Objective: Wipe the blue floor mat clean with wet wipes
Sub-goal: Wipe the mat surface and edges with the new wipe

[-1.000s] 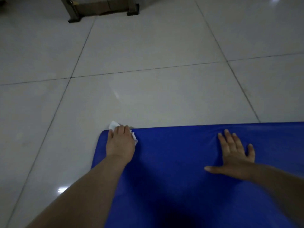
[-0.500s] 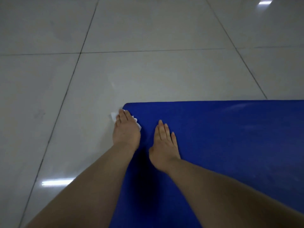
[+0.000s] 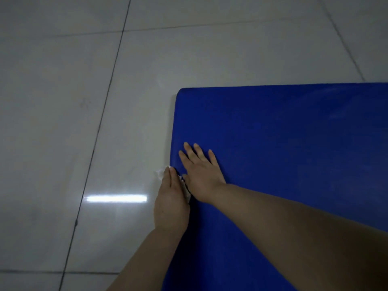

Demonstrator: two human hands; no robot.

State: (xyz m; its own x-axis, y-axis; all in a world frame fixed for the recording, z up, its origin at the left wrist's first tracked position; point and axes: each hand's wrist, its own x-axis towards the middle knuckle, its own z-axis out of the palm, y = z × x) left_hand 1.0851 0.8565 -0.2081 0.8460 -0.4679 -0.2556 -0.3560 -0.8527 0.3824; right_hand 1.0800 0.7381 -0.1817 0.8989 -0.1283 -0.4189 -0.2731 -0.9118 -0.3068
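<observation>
While the person leans over the floor, blue floor mat (image 3: 283, 154) lies flat on pale glossy floor tiles (image 3: 63, 101), filling the right and lower right of the head view, its rounded far-left corner visible up top

Left hand (image 3: 171, 201) sits right on the mat's left edge, about halfway down the visible side, back of hand up, fingers straight and together, pointing away from the person. It presses a white wet wipe (image 3: 159, 172) against that edge; a crumpled bit of wipe pokes out past the fingertips onto the tile side, another sliver shows along the hand's right side. Most of the wipe is hidden under the hand, so whether the thumb hooks it can't be told; the fingers look flat, pressing, not curled

Right hand (image 3: 200, 173) lies palm-down on the mat surface just inside the same edge, fingers spread and straight, holding nothing, flat against the blue. Its thumb side is touching or almost touching the left hand, can't tell which

Both forearms bare, coming in from the bottom of the view, right one crossing over the mat

Bright strip of ceiling light reflection (image 3: 116, 198) on the tile just left of the left hand; dark grout lines (image 3: 98, 127) run across the floor
</observation>
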